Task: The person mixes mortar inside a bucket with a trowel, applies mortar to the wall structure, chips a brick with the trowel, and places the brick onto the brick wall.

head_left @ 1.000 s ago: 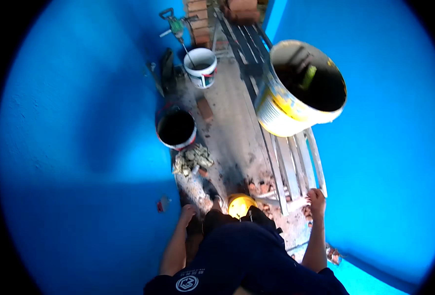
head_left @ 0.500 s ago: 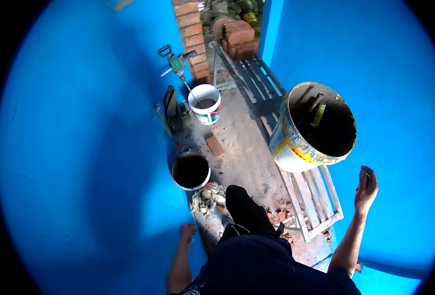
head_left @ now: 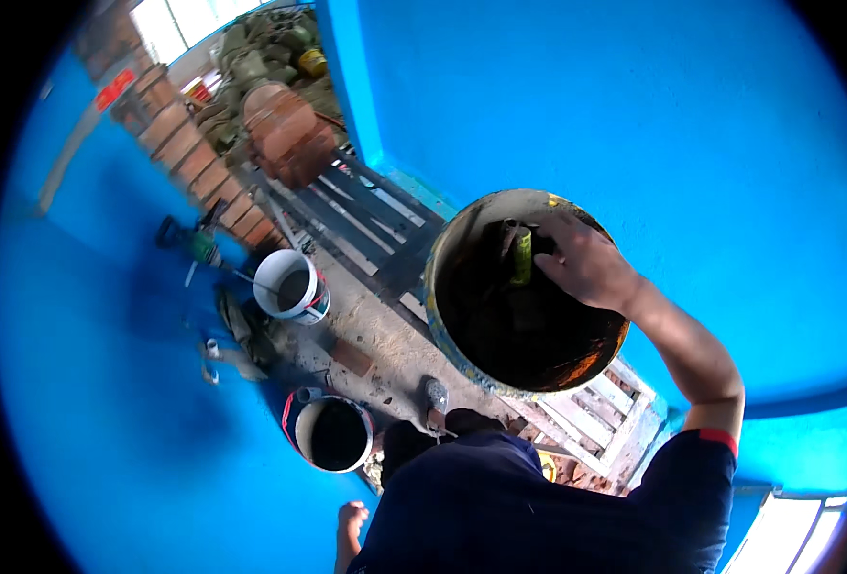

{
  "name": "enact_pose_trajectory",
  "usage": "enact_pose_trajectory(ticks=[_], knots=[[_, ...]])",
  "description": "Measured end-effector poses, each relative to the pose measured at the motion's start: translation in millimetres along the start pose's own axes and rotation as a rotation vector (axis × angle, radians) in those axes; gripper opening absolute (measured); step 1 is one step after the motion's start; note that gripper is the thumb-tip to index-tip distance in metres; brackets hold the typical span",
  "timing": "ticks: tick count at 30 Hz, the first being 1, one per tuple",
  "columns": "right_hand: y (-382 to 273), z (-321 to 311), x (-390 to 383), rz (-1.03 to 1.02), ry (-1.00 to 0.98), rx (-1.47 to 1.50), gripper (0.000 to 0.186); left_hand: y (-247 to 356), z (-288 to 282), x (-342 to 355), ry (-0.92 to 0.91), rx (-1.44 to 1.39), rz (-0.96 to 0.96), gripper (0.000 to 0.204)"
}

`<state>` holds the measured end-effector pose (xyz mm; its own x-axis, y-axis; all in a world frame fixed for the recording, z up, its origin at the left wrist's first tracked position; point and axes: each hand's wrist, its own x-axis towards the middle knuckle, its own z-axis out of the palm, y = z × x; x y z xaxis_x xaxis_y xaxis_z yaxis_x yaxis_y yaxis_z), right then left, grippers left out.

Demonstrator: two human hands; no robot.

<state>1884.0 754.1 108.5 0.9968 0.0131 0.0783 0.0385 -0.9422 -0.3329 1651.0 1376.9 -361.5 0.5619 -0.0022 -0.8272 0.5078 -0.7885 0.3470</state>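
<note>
My right hand (head_left: 584, 263) reaches into a large paint-spattered bucket (head_left: 450, 256) on a slatted bench. Its thumb is spread from the fingers, beside a yellow-green tool handle (head_left: 523, 256) that leans inside. The fingertips are partly lost in shadow, and I see nothing held. A darker handle lies by the yellow-green one; the tools' lower ends are hidden in the dark bucket. Low at the left, my left hand (head_left: 352, 518) hangs near the blue wall with its fingers curled, showing nothing in them. The nearest thing to it is a dark-filled bucket (head_left: 369, 426) on the floor.
The slatted bench (head_left: 581, 421) carries a stack of bricks (head_left: 289, 134) at its far end. A white bucket (head_left: 316, 298) holds a green power mixer (head_left: 201, 247). A loose brick (head_left: 352, 358) lies on the floor. Blue walls (head_left: 538, 86) flank the narrow passage.
My right hand has moved from beside the bench into the large bucket. The view has turned and shifted toward that bucket. My left hand still hangs low.
</note>
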Motion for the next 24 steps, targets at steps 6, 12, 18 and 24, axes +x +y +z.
enact_pose_trajectory(ticks=[6, 12, 18, 24], knots=[[28.1, 19.8, 45.7, 0.010, -0.244, -0.058, 0.052, 186.7, -160.3, 83.9, 0.479, -0.433, 0.333, 0.019], [32.6, 16.2, 81.9, 0.044, -0.306, 0.437, 0.048, 437.3, -254.9, 7.6, 0.295, -0.679, 0.735, 0.021], [1.0, 4.4, 81.6, 0.472, -0.590, 0.367, 0.038, 586.4, -252.6, -36.2, -0.317, -0.513, 1.230, 0.024], [-10.0, 10.6, 32.2, 0.284, -0.063, 0.278, 0.028, 669.2, -246.6, -96.7, -0.589, -0.156, 1.500, 0.023]])
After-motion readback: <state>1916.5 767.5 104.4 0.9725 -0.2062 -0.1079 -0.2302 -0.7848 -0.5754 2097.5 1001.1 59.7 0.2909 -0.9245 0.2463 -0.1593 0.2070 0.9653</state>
